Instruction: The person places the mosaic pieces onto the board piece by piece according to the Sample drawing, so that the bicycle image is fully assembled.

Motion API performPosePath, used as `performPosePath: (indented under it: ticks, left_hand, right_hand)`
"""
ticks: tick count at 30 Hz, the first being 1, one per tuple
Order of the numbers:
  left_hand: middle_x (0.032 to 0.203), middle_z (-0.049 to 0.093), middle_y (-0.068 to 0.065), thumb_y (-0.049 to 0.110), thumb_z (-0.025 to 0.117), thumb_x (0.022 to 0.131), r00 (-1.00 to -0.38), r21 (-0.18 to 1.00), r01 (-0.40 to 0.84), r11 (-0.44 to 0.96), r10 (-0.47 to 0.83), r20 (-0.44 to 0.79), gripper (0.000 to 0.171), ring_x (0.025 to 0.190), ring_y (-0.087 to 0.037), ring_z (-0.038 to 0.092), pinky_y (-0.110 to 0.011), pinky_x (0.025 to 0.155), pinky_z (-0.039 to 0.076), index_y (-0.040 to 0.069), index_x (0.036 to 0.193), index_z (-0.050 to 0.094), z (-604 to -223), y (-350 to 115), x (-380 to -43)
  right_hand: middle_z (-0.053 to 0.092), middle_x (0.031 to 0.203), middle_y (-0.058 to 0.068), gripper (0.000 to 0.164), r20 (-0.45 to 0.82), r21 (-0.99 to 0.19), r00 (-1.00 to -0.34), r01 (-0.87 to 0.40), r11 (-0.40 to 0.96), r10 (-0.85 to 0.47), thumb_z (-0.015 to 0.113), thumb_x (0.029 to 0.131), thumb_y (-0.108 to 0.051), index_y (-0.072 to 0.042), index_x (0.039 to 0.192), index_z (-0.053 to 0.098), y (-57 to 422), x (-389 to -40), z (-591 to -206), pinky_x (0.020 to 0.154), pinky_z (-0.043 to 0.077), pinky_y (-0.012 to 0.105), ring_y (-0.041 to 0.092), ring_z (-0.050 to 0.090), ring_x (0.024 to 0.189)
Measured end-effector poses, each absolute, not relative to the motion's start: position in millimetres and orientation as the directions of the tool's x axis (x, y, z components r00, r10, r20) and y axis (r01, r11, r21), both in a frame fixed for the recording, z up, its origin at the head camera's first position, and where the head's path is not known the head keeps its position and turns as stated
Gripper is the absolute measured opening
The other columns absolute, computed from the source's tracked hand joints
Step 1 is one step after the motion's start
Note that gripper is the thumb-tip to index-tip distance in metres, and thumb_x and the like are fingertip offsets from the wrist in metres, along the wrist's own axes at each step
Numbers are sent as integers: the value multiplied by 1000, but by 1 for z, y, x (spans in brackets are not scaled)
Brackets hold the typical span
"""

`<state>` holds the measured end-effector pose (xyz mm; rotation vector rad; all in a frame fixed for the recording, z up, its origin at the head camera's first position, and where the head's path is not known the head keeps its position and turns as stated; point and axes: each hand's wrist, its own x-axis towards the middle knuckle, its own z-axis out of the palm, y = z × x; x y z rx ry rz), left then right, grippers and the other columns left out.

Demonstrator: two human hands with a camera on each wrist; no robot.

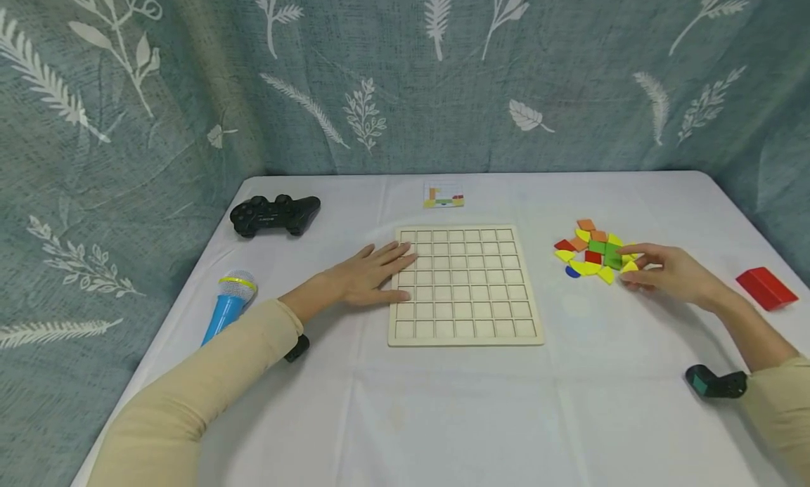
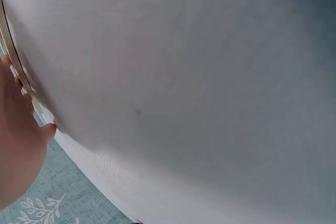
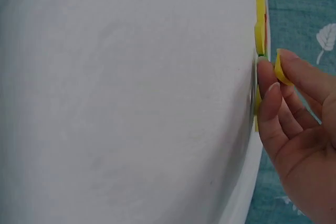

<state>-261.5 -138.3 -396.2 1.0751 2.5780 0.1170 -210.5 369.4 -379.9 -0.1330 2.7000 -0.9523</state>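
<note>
Pinched between thumb and fingers, a yellow piece sits in my right hand, lifted clear of the cloth in the right wrist view. From the head view that hand hangs at the right edge of a pile of small flat pieces, thumb and forefinger reaching over its rim. Close by my fingertips lie green pieces; around them are more yellow ones, a few orange pieces toward the back, red pieces, and a blue piece at the near left. Some overlap or touch; I cannot tell exactly how they are stacked.

My left hand holds nothing: it lies flat with fingers spread, the fingertips and thumb resting on the left edge of the board. That board is pale, ruled into square cells, and lies flat in front of me, well apart from the pile on its right. Just behind it is a small printed card with coloured shapes.

Farther left, a black gamepad sits near the table's back left corner, and a blue microphone lies nearer me, its lower end hidden by my sleeve. Beyond my right wrist is a red block. White cloth covers the table, and a teal curtain with pale leaves hangs behind.
</note>
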Motion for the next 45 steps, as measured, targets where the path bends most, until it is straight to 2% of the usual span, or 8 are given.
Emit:
performPosePath:
  ticks: [5, 9, 12, 19, 24, 29, 36, 45]
  left_hand:
    - [159, -2, -3, 65, 35, 94, -659, 208, 671, 712, 701, -274, 81, 144, -20, -5, -50, 113, -1, 21, 155, 4, -396, -136, -264]
    - [159, -1, -4, 63, 38, 95, -667, 212, 662, 719, 694, -269, 82, 144, -21, -4, -50, 113, -1, 20, 155, 4, -397, -135, -266]
    - [159, -3, -3, 65, 37, 94, -672, 205, 658, 725, 688, -276, 82, 144, -20, -4, -50, 113, -1, 21, 155, 3, -398, -134, -266]
    - [159, -5, -4, 65, 34, 94, -692, 240, 628, 740, 673, -263, 82, 144, -20, -5, -52, 112, -2, 20, 155, 2, -398, -131, -262]
    - [159, -9, -3, 61, 33, 97, -699, 255, 602, 757, 654, -291, 77, 143, -19, -9, -50, 112, -5, 22, 155, -1, -397, -130, -259]
    - [158, -9, -2, 60, 29, 98, -704, 249, 591, 767, 641, -306, 74, 143, -19, -8, -48, 112, -4, 22, 155, -1, -396, -130, -258]
    - [158, -11, -3, 59, 30, 98, -706, 265, 573, 775, 632, -320, 77, 143, -20, -7, -44, 114, -1, 17, 155, -1, -394, -131, -257]
    - [158, -11, -3, 60, 28, 98, -712, 245, 567, 787, 617, -334, 76, 143, -20, -6, -42, 114, -1, 18, 155, -1, -391, -129, -255]
  right_hand:
    - [52, 114, 20, 56, -233, -636, -954, 4, 771, -187, 65, 93, -31, -1, 137, 47, 362, -215, -376, 71, 51, 21, 27, 57, 90]
    - [57, 110, 17, 53, -232, -645, -953, 3, 764, -193, 66, 92, -34, 0, 130, 53, 349, -220, -374, 71, 51, 22, 25, 59, 87]
    - [60, 106, 16, 49, -217, -653, -956, -9, 757, -199, 67, 91, -29, 2, 127, 56, 338, -224, -373, 69, 51, 24, 24, 59, 83]
    - [61, 108, 14, 43, -182, -673, -951, -65, 737, -251, 68, 91, -21, -1, 127, 58, 312, -234, -366, 68, 49, 24, 25, 54, 88]
    - [62, 102, 11, 44, -181, -704, -932, -99, 704, -313, 70, 89, -25, -1, 125, 60, 292, -244, -364, 69, 50, 25, 21, 58, 85]
    - [66, 97, 11, 41, -173, -740, -914, -125, 661, -367, 69, 90, -18, -1, 126, 59, 274, -252, -365, 71, 51, 28, 21, 65, 85]
    - [61, 103, 13, 37, -190, -770, -906, -102, 630, -379, 67, 91, -12, -3, 126, 60, 253, -257, -364, 76, 54, 32, 22, 65, 89]
    - [65, 99, 13, 36, -173, -804, -883, -130, 581, -437, 65, 92, -9, 0, 126, 60, 238, -264, -368, 72, 52, 32, 24, 64, 84]
